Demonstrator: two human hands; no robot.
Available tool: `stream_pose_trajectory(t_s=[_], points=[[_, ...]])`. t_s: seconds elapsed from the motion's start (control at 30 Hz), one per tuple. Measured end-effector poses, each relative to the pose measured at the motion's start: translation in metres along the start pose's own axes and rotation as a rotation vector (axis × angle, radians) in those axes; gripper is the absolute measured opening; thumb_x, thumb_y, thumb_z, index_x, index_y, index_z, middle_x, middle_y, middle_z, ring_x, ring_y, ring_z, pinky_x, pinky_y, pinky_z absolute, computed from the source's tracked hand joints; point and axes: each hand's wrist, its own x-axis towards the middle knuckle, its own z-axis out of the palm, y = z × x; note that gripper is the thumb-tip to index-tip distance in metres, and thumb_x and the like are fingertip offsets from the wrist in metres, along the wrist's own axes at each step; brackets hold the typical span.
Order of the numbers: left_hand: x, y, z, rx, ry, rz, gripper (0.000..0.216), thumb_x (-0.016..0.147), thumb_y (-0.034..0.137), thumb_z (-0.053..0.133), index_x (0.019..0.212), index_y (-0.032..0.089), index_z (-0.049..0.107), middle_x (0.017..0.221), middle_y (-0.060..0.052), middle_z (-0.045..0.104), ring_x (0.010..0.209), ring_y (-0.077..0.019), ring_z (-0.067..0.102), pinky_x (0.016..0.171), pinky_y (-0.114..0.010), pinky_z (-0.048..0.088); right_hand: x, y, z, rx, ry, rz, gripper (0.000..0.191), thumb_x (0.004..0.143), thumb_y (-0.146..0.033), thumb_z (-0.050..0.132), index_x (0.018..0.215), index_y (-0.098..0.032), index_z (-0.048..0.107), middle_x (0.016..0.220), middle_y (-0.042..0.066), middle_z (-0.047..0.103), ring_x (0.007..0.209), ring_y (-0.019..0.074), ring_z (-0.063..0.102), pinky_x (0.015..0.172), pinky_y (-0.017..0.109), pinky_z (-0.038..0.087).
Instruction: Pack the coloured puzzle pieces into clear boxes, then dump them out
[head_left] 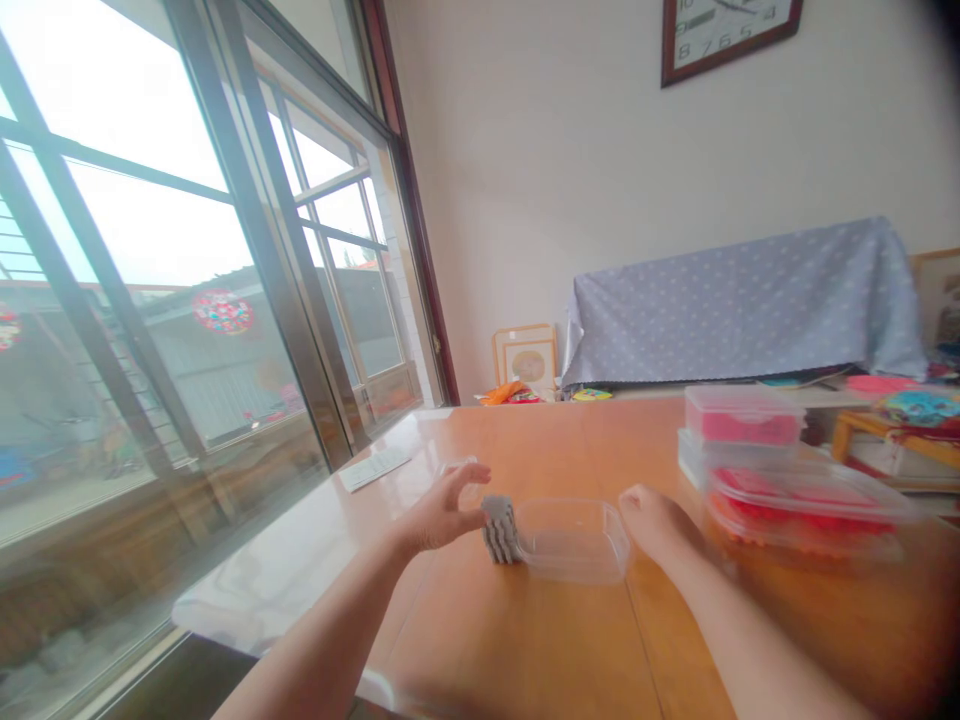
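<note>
A rectangular clear plastic container (577, 545) lies on the wooden table in front of me. Against its left end stands a small stack of grey, ridged pieces (501, 530); their exact kind is unclear. My left hand (442, 508) is open to the left of the stack, thumb and fingers apart, the thumb tip touching or very close to the grey pieces. Just past the container's right end is my right hand (660, 522), its fingers curled closed. Whether anything is inside that grip is hidden.
To the right, a clear box with pink contents (742, 420) sits on another clear box (694, 462). Closer stands a lidded container of red items (802, 510). A pale flat sheet or booklet (375, 468) rests at the far left of the table (465, 640), near the glass window.
</note>
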Motion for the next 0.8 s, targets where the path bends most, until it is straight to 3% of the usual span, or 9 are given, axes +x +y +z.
stream_pose_trajectory(t_s=[0.23, 0.53, 0.7, 0.8], points=[[0.013, 0.009, 0.0, 0.114, -0.095, 0.014, 0.059, 0.07, 0.022, 0.074, 0.126, 0.023, 0.057, 0.126, -0.009, 0.066, 0.126, -0.029, 0.053, 0.106, -0.045, 0.044, 0.001, -0.002, -0.002, -0.005, -0.003, 0.015, 0.037, 0.092, -0.043, 0.039, 0.095, -0.025, 0.071, 0.098, 0.011, 0.076, 0.092, 0.0263, 0.069, 0.066, 0.03, 0.041], [0.021, 0.006, 0.004, 0.141, -0.126, 0.03, 0.059, 0.071, 0.024, 0.072, 0.128, 0.024, 0.057, 0.117, -0.006, 0.071, 0.118, -0.0279, 0.055, 0.098, -0.04, 0.048, -0.005, -0.007, -0.006, 0.051, -0.007, 0.026, 0.039, 0.091, -0.045, 0.04, 0.1, -0.025, 0.072, 0.102, 0.011, 0.075, 0.095, 0.0265, 0.068, 0.067, 0.03, 0.042], [0.023, 0.021, 0.001, 0.136, -0.066, 0.056, 0.054, 0.07, 0.022, 0.071, 0.123, 0.025, 0.061, 0.116, -0.005, 0.071, 0.115, -0.0266, 0.058, 0.098, -0.038, 0.047, -0.005, -0.009, -0.008, 0.04, -0.004, 0.031, 0.039, 0.091, -0.046, 0.041, 0.096, -0.024, 0.073, 0.1, 0.012, 0.075, 0.091, 0.0265, 0.068, 0.066, 0.031, 0.041], [0.031, 0.038, 0.009, 0.143, -0.008, 0.079, 0.045, 0.073, 0.026, 0.072, 0.117, 0.024, 0.064, 0.115, -0.006, 0.07, 0.111, -0.0251, 0.059, 0.097, -0.036, 0.047, -0.005, -0.01, -0.007, 0.059, 0.023, 0.031, 0.04, 0.091, -0.047, 0.041, 0.097, -0.025, 0.074, 0.099, 0.011, 0.075, 0.091, 0.0258, 0.068, 0.067, 0.031, 0.041]])
